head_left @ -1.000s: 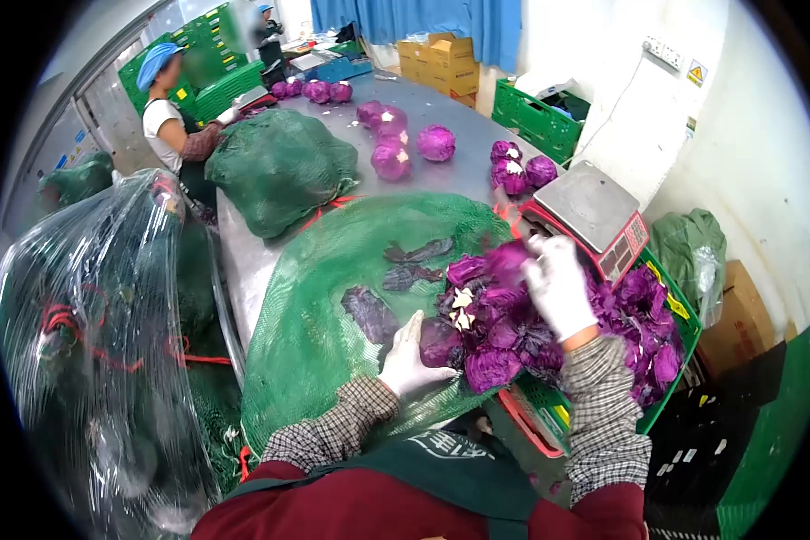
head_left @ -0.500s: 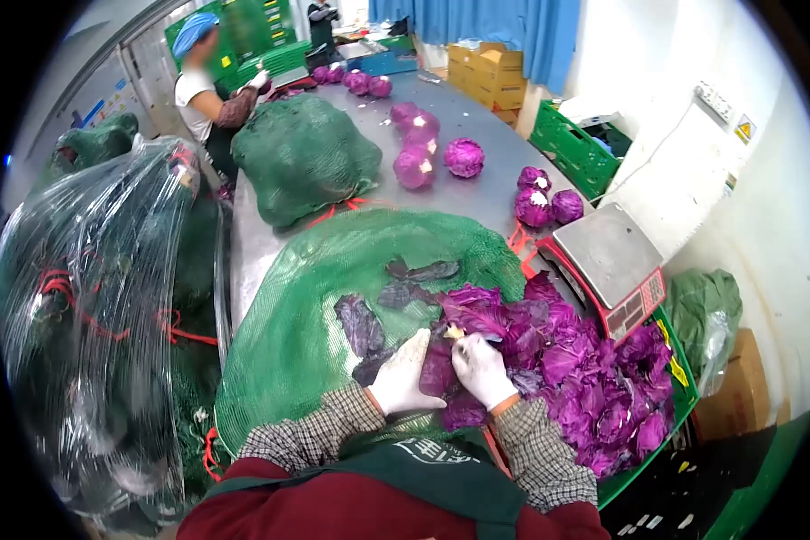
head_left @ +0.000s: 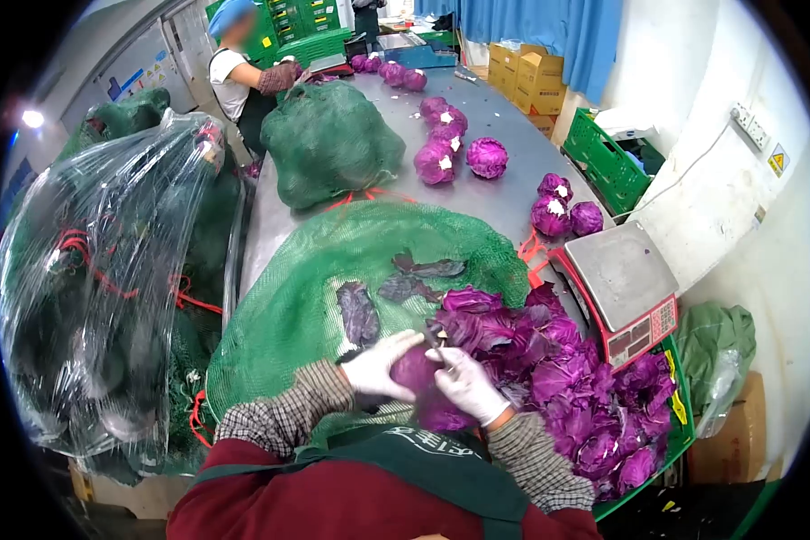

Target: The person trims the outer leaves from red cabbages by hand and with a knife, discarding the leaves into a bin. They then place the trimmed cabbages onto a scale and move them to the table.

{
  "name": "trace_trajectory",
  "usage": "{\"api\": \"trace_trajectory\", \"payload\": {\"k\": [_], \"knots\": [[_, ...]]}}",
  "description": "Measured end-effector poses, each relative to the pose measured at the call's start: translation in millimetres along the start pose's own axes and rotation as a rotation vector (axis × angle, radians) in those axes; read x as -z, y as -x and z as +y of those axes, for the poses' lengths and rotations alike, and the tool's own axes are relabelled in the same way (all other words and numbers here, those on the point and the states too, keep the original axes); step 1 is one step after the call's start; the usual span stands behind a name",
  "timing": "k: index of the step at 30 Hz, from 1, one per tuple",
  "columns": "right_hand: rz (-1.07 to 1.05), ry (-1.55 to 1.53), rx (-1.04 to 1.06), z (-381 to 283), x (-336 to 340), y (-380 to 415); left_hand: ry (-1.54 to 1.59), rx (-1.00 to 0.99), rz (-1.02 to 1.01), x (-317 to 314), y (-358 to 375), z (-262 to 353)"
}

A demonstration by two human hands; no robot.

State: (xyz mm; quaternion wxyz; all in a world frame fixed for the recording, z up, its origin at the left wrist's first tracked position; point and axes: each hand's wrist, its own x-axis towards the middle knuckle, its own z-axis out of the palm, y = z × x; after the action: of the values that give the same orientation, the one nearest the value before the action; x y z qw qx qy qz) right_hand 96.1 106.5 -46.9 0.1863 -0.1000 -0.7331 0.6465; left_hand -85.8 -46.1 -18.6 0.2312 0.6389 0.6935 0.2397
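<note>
My left hand [head_left: 382, 367], in a white glove, is wrapped round the left side of a purple cabbage [head_left: 414, 371]. At the cabbage's upper right, my gloved right hand [head_left: 467, 385] has its fingers closed on something small and dark, too blurred to name. Beneath them spreads a green mesh bag [head_left: 283, 315] with dark loose leaves [head_left: 359, 315] on it. A heap of purple cabbage leaves [head_left: 562, 369] fills a green crate [head_left: 684, 432] to the right of my hands.
A red scale [head_left: 625, 279] stands beyond the crate. Several cabbages [head_left: 487, 157] and a full green net sack [head_left: 328, 144] sit on the metal table [head_left: 382, 103]. Plastic-wrapped sacks [head_left: 108, 297] rise at left. A co-worker [head_left: 243, 81] stands at the far left side.
The view has shifted, so the table and scale appear further right. My left hand now cups the cabbage from its upper left, and my right hand has moved slightly left at its top.
</note>
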Motion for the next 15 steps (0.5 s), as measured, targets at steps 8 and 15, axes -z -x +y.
{"api": "trace_trajectory", "payload": {"k": [8, 15], "knots": [[0.212, 0.379, 0.272, 1.2, -13.1, 11.6, 0.171, 0.071, -0.015, 1.6, -23.9, -8.7], [0.295, 0.597, 0.418, 14.0, -16.9, 11.7, 0.188, 0.126, -0.046, 6.4, -22.8, -7.1]]}}
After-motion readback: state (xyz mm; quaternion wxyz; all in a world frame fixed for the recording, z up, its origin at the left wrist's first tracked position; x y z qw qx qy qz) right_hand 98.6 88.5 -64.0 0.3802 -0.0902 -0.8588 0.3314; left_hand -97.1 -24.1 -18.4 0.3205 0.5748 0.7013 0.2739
